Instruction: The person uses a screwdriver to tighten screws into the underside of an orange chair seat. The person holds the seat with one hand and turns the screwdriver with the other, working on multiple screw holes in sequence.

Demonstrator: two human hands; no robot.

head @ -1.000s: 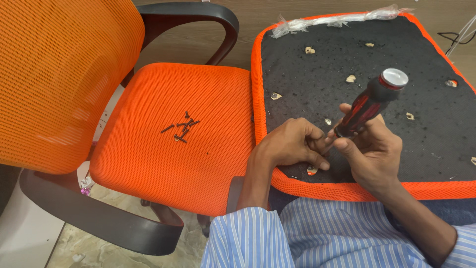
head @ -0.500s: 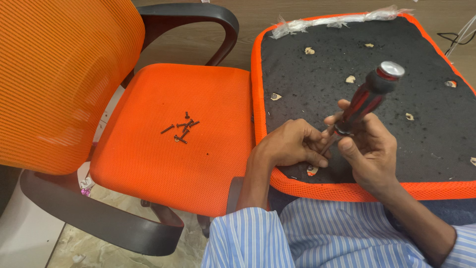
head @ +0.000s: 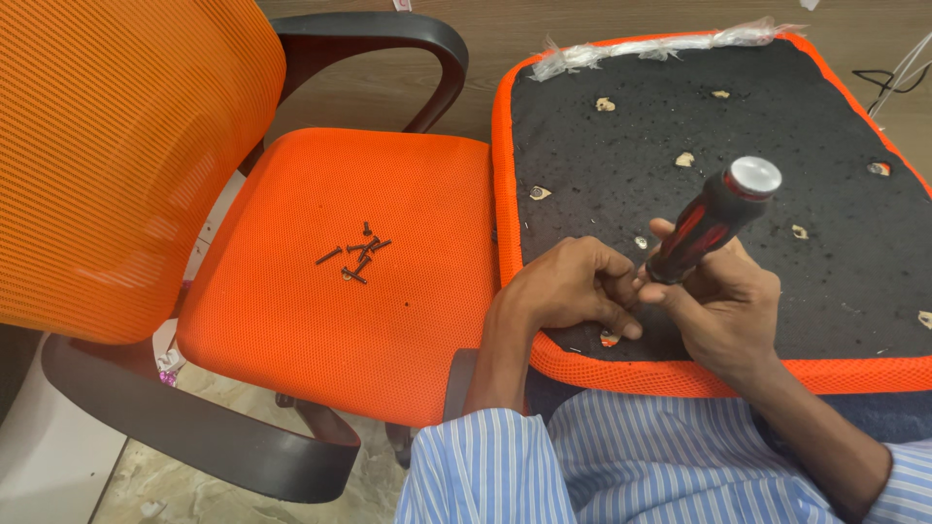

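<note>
Screwdriver (head: 712, 219), with a black and red handle and a silver cap, is held tilted over an upturned seat cushion (head: 777, 116) that lies across the person's lap. The handle is wrapped tightly by the right hand (head: 718, 311), near the cushion's front edge. The tip is hidden between the two hands, so its exact contact point cannot be told. The left hand (head: 568, 291) is rested on the cushion's black underside, its fingers pinched together at the tool's lower end; what is pinched is too small to be made out. The cushion is edged in orange mesh, and small pale holes are scattered over its black surface. To the left, an orange office chair (head: 126, 155) with dark armrests is seen, and a small cluster of dark screws (head: 355, 256) is laid on its seat, well apart from the hands. Blue striped sleeves (head: 602, 466) are visible below.
</note>
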